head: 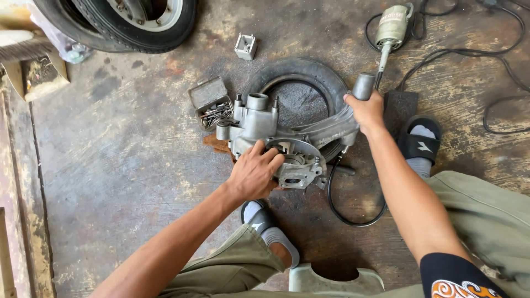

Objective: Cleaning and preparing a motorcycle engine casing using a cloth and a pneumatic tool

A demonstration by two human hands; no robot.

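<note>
The grey engine casing (276, 132) lies on a small tyre (309, 77) on the concrete floor (127, 165), with the left hand (255, 174) clasped over its round opening and the right hand (365, 112) closed around its far arm end.

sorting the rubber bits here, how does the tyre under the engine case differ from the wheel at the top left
The tyre lies flat on the floor, bare, with an empty centre, and the engine case rests on it. The wheel still has its light metal rim fitted and is cut off by the frame. Both are black rubber.
</note>
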